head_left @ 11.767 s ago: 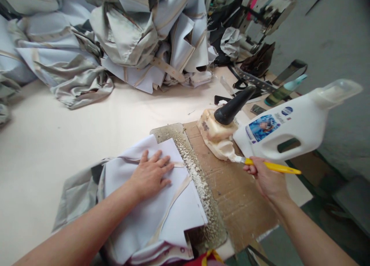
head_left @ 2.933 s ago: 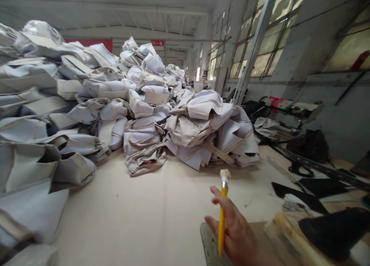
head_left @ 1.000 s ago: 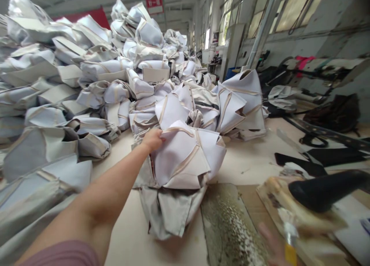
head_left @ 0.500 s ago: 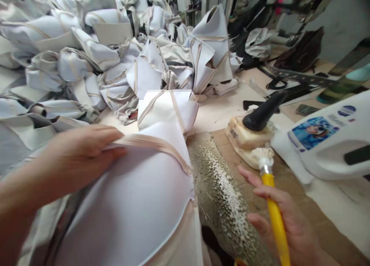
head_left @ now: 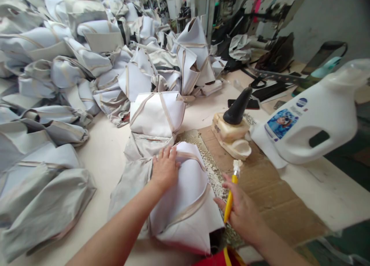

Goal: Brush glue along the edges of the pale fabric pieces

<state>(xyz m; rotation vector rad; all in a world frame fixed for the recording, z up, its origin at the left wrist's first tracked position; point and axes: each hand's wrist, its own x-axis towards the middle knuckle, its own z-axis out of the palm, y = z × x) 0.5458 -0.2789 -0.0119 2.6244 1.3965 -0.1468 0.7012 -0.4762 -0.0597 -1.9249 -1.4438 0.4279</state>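
My left hand (head_left: 165,169) lies flat with its fingers stretched out on a white, stiff-looking sewn piece (head_left: 189,183) with beige tape strips along its seams. Grey fabric (head_left: 131,187) of the piece spreads out to the left of that hand. In my right hand (head_left: 241,208) is a glue brush with a yellow handle (head_left: 229,204), its whitish bristles pointing away from me. The brush is just right of the piece. Beyond the bristles stands a glue-crusted container (head_left: 229,133) topped by a black cone (head_left: 238,106).
A large heap of similar white and grey pieces (head_left: 86,54) fills the left and back. To the right are a white jug (head_left: 323,116) and brown cardboard (head_left: 277,196). A glue-spattered strip (head_left: 212,166) runs beside the piece. A phone (head_left: 251,104) lies behind the cone.
My left hand has let go of the taped edge and moved right onto the piece, which now lies lower and flatter. The brush has moved away from the container toward me. The view has shifted.
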